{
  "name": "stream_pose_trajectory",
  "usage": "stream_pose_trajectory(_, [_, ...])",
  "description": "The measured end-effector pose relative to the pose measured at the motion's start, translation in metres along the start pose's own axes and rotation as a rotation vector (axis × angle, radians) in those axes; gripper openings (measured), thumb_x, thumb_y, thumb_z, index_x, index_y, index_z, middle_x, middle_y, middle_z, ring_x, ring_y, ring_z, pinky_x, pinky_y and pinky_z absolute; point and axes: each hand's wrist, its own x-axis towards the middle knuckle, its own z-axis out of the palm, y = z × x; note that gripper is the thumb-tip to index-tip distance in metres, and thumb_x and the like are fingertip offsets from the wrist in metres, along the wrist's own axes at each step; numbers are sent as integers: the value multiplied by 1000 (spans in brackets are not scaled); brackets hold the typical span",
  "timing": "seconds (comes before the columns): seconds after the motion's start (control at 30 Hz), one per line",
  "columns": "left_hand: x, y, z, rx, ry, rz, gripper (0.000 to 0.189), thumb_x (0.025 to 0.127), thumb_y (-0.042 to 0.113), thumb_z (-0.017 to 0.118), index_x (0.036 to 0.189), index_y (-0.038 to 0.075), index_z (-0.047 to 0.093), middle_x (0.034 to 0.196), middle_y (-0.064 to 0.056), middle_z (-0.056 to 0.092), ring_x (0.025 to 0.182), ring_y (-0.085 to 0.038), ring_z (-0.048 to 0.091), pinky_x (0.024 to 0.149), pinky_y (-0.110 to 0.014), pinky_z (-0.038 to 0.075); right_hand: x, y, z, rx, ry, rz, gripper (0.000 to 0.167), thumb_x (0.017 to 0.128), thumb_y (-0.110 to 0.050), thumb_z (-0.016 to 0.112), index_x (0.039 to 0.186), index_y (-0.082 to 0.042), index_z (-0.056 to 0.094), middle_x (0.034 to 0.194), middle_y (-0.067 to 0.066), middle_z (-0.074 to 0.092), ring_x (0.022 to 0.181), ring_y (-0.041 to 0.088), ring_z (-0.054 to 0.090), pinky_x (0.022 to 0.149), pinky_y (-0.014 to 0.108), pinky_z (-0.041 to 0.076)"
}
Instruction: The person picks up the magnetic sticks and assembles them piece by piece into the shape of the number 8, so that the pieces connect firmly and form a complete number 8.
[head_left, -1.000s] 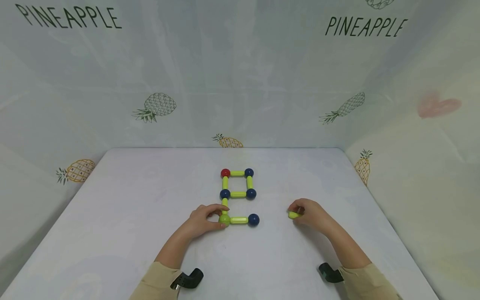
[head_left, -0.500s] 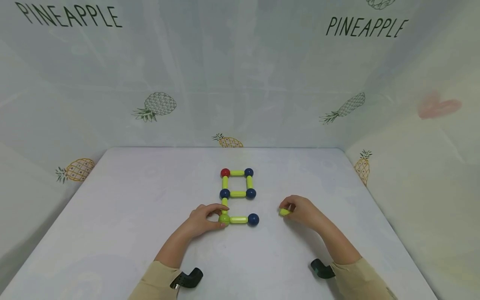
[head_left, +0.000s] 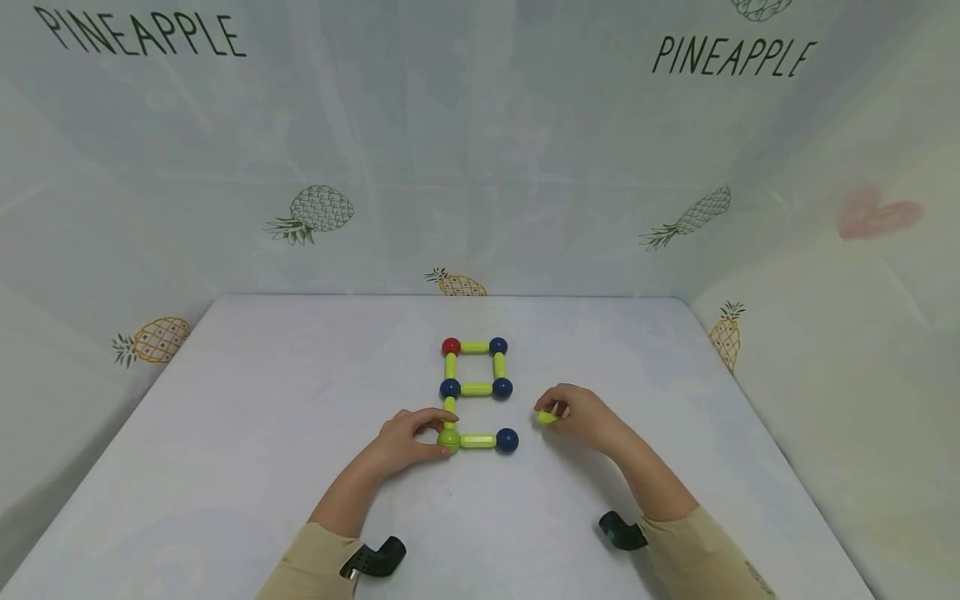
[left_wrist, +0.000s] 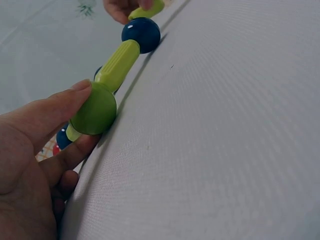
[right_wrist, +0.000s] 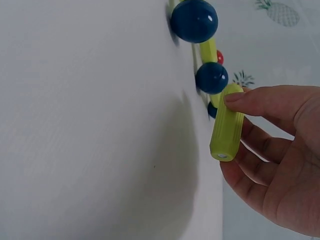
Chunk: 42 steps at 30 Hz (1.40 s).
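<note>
My left hand [head_left: 408, 437] grips the green ball [left_wrist: 95, 110] at the near left corner of a flat figure of magnetic rods and balls. From that ball a yellow-green rod [head_left: 477, 441] runs right to a blue ball [head_left: 507, 441]. Farther back, a red ball [head_left: 451, 347], three blue balls and rods form a closed square. My right hand [head_left: 588, 421] pinches a loose yellow-green magnetic rod [right_wrist: 228, 125] between thumb and fingers, raised off the table and apart from the figure, to the right of the near blue ball.
The figure lies on a white table [head_left: 300, 358]. A pale curtain [head_left: 480, 150] printed with pineapples hangs behind and beside it. A dark wrist device [head_left: 375, 557] sits at the left sleeve and another [head_left: 622, 531] at the right.
My right hand has moved left and slightly away from me with the rod, nearer to the figure. My left hand stays on the green ball, and the figure has not moved.
</note>
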Motion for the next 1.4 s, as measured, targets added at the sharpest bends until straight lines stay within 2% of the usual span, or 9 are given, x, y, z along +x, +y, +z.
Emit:
stream_pose_trajectory(0.27, [0, 1, 0, 2, -1, -3, 41, 79, 29, 82, 117, 32, 67, 98, 13, 58, 99, -16, 47, 86, -42, 40, 6, -10, 5, 27, 3, 10, 26, 82, 3, 73, 102, -12, 71, 90, -4, 61, 86, 18, 54, 73, 33, 48])
stream_pose_trajectory(0.73, [-1, 1, 0, 11, -5, 16, 41, 79, 28, 82, 117, 29, 67, 99, 13, 59, 99, -16, 47, 87, -43, 39, 19, -21, 11, 109, 31, -40, 25, 86, -1, 71, 108, -11, 71, 102, -2, 64, 92, 17, 58, 76, 34, 51])
stream_pose_trajectory(1.03, [0, 0, 1, 15, 0, 10, 41, 79, 29, 82, 117, 30, 67, 99, 12, 59, 100, -16, 47, 88, -44, 40, 28, -30, 17, 187, 27, 20, 23, 90, -6, 67, 113, -11, 70, 105, -1, 65, 96, 19, 59, 76, 33, 52])
stream_pose_trajectory(1.4, [1, 0, 1, 5, -5, 3, 41, 79, 29, 82, 117, 32, 67, 99, 12, 58, 101, -17, 47, 89, -44, 40, 37, -31, 25, 304, 12, 65, 25, 92, -4, 64, 117, -6, 66, 105, 7, 62, 87, 18, 63, 71, 30, 56])
